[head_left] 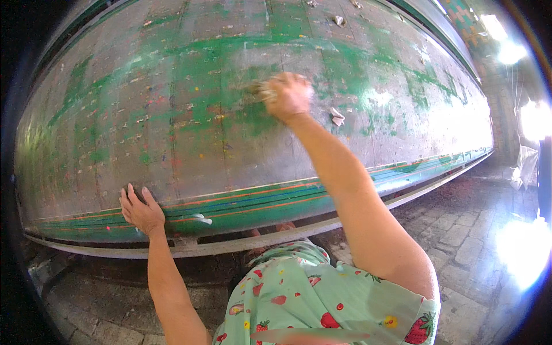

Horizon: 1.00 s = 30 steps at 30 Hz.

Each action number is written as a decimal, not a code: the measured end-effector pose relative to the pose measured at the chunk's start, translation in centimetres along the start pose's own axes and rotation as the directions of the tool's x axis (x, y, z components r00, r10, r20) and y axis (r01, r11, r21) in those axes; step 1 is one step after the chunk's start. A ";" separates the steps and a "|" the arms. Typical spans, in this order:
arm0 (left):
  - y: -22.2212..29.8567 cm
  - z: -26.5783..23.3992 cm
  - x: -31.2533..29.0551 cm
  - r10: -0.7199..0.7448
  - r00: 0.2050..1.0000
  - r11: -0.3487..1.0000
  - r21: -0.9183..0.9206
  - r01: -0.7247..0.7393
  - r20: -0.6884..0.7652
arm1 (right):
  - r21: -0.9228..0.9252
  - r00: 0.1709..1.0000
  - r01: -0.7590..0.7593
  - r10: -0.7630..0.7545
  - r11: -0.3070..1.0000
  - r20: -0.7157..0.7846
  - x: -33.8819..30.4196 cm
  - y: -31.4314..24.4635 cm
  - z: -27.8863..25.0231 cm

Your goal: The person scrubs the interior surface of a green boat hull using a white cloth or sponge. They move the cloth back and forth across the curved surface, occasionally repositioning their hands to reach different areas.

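Before me lies a long table (190,167) with a worn grey top, broad smears of green paint and scattered coloured specks. My right hand (287,96) presses down near the middle of it, fingers curled over a pale crumpled rag (265,91) that mostly hides under the palm. Around that hand the surface looks wet or rubbed, with a dull sheen. My left hand (142,211) rests on the table's near edge, fingers apart and holding nothing. Just right of my right hand lies a small crumpled white scrap (337,117).
Another crumpled scrap (339,21) lies at the far side. Along the near side run a green striped border with a white blob (202,219) and a metal rail (276,234). Stone paving (460,230) shows at right, near a hanging white plastic bag (524,165) and bright lights.
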<state>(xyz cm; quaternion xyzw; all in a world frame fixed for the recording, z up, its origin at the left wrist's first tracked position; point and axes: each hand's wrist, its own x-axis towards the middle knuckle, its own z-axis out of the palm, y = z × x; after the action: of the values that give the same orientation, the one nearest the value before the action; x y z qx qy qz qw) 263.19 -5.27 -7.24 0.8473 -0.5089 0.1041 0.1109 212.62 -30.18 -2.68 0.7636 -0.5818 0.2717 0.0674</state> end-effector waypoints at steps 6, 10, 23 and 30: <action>-0.1 -0.3 0.3 0.007 0.999 1.000 0.010 -0.007 0.032 | 0.314 0.898 0.329 -0.398 0.891 0.189 -11.1 -9.4 -4.3; 0.5 -0.6 0.4 -0.011 0.998 0.999 0.034 0.009 0.056 | 0.268 0.884 0.349 -0.410 0.898 0.223 -12.2 0.2 -9.2; 0.6 -0.9 0.2 -0.001 0.999 0.999 -0.033 0.003 0.052 | 0.071 0.948 0.224 -0.234 0.972 0.217 -4.4 -16.1 2.1; 1.7 -2.0 0.6 -0.083 0.982 0.996 0.027 0.080 0.167 | 0.389 0.809 0.438 -0.544 0.810 0.221 -13.9 -6.6 -8.1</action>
<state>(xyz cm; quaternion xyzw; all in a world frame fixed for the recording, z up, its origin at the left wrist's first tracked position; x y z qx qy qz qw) 261.80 -5.98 -4.99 0.8743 -0.4802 0.0327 0.0634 213.53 -12.89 -1.33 0.9234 -0.3123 0.2065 -0.0845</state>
